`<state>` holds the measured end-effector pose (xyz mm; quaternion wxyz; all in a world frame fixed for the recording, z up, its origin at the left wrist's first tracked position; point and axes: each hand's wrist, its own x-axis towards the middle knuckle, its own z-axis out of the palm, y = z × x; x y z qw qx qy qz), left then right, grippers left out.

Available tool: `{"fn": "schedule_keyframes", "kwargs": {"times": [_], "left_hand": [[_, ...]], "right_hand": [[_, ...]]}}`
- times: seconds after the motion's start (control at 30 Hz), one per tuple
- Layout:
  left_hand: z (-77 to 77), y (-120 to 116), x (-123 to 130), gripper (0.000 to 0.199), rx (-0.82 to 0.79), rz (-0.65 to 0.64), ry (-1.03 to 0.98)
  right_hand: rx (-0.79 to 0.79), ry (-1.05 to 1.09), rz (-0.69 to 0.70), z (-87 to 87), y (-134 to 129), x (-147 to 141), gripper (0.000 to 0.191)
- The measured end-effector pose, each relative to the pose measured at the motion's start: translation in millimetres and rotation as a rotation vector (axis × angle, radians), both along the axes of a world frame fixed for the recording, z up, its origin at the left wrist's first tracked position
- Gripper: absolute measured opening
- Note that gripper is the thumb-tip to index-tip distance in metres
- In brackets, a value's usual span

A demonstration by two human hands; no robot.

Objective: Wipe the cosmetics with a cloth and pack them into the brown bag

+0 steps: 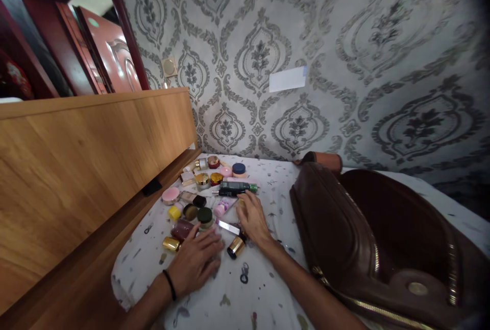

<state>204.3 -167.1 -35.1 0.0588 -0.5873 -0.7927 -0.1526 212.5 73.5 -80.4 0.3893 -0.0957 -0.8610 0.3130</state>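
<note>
My left hand, a black band on its wrist, lies with fingers spread beside a dark-green-lidded jar and a maroon bottle. A gold-capped bottle end shows just left of it. My right hand has its fingers apart and slightly bent, the tips by a black tube. Close to that hand are a purple-and-white tube, a slim pale box and a gold-and-black bottle. Nothing is visibly held by either hand.
Several more jars, including a pink-lidded jar and a blue-lidded jar, are grouped on the patterned white sheet. An open brown leather bag stands on the right. A wooden panel borders the left, with a papered wall behind.
</note>
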Motion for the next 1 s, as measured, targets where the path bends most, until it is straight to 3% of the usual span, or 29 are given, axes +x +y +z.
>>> {"fn": "schedule_keyframes", "kwargs": {"times": [0.13,0.27,0.4,0.5,0.7,0.83,1.0], "left_hand": [[10.7,2.7,-4.9,0.034,0.088,-0.089,-0.181],[39.2,18.3,-31.5,0.030,0.214,-0.053,-0.286],[70.8,50.9,-92.2,0.030,0.207,0.125,-0.166],[82.2,79.9,-151.8,0.026,0.122,0.267,-0.061],[74.1,118.4,-249.1,0.032,-0.031,0.497,-0.011],[61.3,125.7,-282.4,0.039,-0.107,0.569,-0.017],[48.1,133.8,-307.6,0.040,-0.160,0.549,-0.048]], "right_hand": [[-0.083,0.019,-0.005,-1.5,3.1,-0.3,0.035],[-0.120,0.046,-0.030,-0.9,8.2,0.2,0.037],[-0.141,0.089,-0.036,-1.1,11.3,0.3,0.037],[-0.192,0.124,-0.042,-3.9,11.4,-1.6,0.038],[-0.251,0.143,-0.067,-7.4,11.7,-3.6,0.039],[-0.257,0.124,-0.071,-7.2,12.0,-2.5,0.038],[-0.274,0.109,-0.076,-7.5,10.7,-3.0,0.035]]}}
